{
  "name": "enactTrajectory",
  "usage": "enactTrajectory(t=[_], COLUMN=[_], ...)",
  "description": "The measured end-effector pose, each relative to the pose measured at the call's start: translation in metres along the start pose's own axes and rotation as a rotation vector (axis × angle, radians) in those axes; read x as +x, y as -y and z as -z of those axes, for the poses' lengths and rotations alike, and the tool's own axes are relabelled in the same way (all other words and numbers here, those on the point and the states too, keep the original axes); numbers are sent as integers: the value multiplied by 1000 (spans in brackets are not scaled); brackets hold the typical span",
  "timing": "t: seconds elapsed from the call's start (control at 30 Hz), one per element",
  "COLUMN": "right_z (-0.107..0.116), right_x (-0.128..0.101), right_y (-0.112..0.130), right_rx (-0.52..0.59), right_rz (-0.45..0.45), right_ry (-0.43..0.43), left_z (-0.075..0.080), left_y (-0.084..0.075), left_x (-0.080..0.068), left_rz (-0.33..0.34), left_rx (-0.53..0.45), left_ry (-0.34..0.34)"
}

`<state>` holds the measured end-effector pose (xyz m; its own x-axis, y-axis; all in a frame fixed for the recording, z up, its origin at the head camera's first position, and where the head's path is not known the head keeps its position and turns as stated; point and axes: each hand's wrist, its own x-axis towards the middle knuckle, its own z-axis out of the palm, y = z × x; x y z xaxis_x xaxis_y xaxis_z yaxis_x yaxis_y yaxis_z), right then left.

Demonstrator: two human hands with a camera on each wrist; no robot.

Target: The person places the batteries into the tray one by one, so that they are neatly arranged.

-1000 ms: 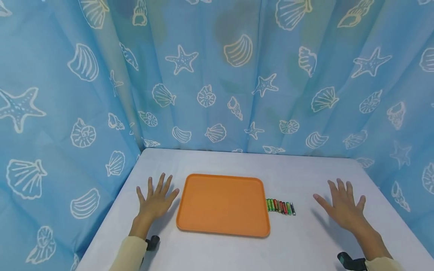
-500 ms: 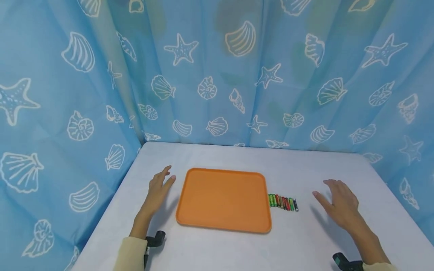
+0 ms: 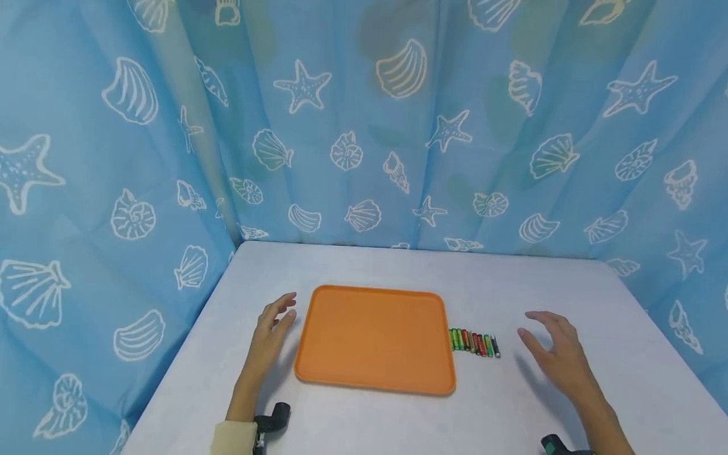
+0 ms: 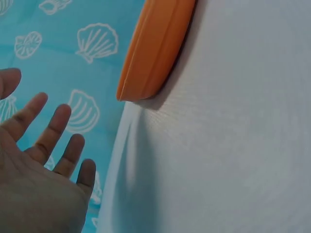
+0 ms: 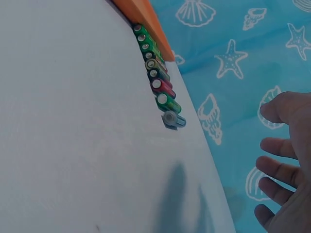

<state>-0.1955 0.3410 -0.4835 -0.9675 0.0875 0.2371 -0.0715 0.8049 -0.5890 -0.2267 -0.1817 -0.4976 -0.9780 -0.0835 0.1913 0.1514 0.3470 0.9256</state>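
An orange tray point(image 3: 375, 341) lies on the white table. Against its right edge runs a row of several batteries point(image 3: 474, 343), mostly green and red, with a dark one at the right end. My left hand point(image 3: 268, 335) hovers just left of the tray, fingers relaxed and slightly bent, holding nothing. To the right of the batteries my right hand point(image 3: 558, 354) is held above the table, thumb apart from the fingers, also holding nothing. In the right wrist view the batteries point(image 5: 163, 85) show their round ends, and the fingers stay apart from them.
A blue curtain point(image 3: 352, 126) with white shells and starfish hangs behind the table and along both sides. The white table point(image 3: 364, 417) spreads around the tray. Dark wrist cameras point(image 3: 275, 417) sit on both wrists.
Both hands have gone from spread fingers to relaxed, slightly bent ones and turned inward. The right hand has moved a little left, toward the batteries. Tray and batteries lie as before.
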Motion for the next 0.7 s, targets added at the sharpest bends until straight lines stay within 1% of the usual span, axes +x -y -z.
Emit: enactTrajectory(t=[0.07, 0.2, 0.3, 0.4, 0.47, 0.57, 0.7], right_z=[-4, -13, -19, -24, -27, -32, -36], right_x=[0, -2, -4, -4, -4, -4, -2], right_y=[0, -4, -6, -6, -6, -5, -2], right_rx=[16, 39, 66, 91, 103, 116, 97], right_rz=[-2, -48, -64, -38, -16, 1, 7], right_ry=[-16, -19, -17, -25, -22, -1, 31], left_z=[-2, -6, -6, -4, -2, 0, 2], left_y=[0, 4, 12, 18, 21, 24, 26], left_x=[1, 2, 3, 2, 0, -3, -6], left_rz=[5, 20, 3, -19, -28, -19, 1], left_rx=[-11, -21, 17, 58, 84, 125, 179], left_ry=[-15, -17, -36, -56, -47, -21, -10])
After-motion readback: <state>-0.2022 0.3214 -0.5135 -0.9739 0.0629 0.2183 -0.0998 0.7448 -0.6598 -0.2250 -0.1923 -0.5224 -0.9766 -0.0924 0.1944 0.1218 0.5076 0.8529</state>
